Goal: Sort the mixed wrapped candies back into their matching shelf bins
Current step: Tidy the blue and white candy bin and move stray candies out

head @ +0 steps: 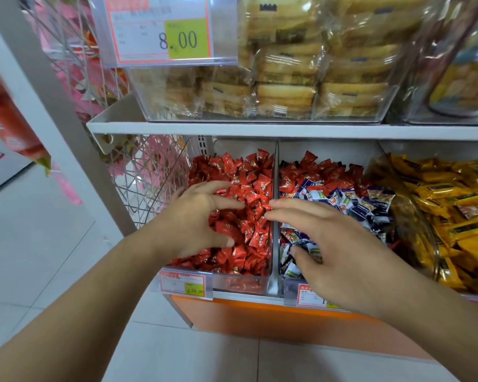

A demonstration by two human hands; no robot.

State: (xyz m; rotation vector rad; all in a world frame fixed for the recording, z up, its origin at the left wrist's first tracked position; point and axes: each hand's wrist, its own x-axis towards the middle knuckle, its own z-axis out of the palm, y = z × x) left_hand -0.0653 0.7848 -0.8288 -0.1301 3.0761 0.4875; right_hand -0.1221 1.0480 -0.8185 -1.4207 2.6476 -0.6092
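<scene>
Head view. Left hand (pixel 196 216): fingers spread wide, resting on the red candies (pixel 249 188) in the left bin (pixel 240 282). Right hand (pixel 334 249): fingers straight and slightly apart, fingertips reaching across the divider (pixel 275 216), over the middle bin (pixel 290 292), holding nothing visible. Middle bin: blue-and-white candies (pixel 364 202) in front, red ones mixed in behind. Right bin: yellow candies (pixel 453 202). Upper shelf (pixel 260 130): wrapped cakes (pixel 315 78), price tag (pixel 163 31).

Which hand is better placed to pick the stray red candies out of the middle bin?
The right hand. It hovers over the middle bin, where red candies lie among blue-white ones. The left hand is over the all-red bin.
</scene>
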